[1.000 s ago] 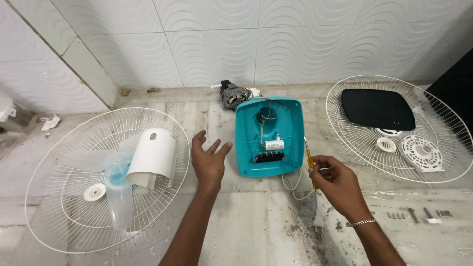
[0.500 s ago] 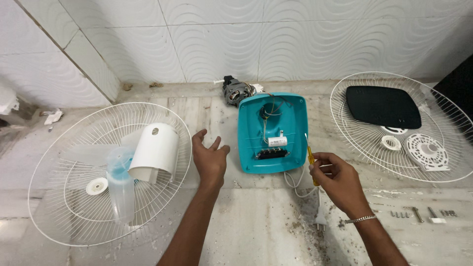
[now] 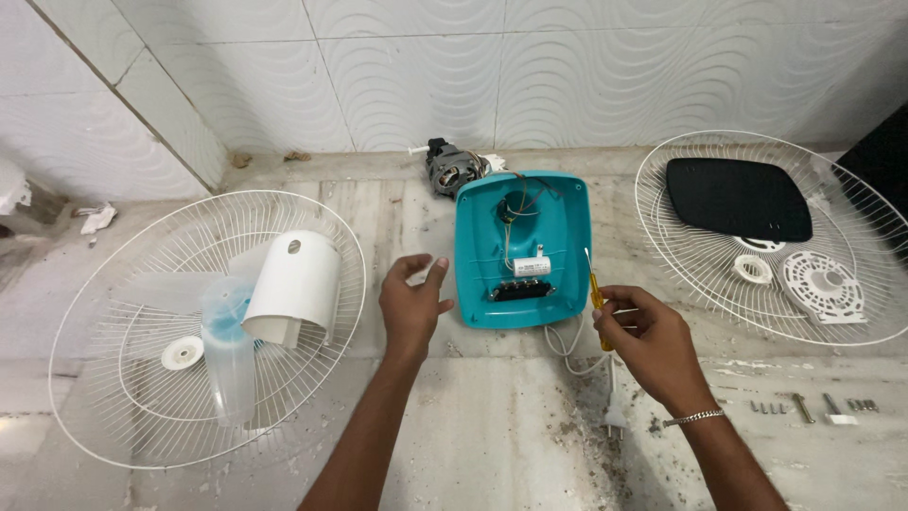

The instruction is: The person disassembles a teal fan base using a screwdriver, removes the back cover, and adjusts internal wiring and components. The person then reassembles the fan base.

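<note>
The fan lay dismantled: base (image 3: 522, 251) open, guards aside. Right hand (image 3: 643, 341) gripped a screwdriver (image 3: 596, 298); left hand (image 3: 411, 298) hovered wide, empty.

our right hand (image 3: 653, 345) grips a yellow screwdriver (image 3: 595, 295) just beside the teal fan base (image 3: 558, 237), our left hand (image 3: 410, 305) hovers empty on its other side, wire guards (image 3: 113, 378) flanking us on the floor.
</note>
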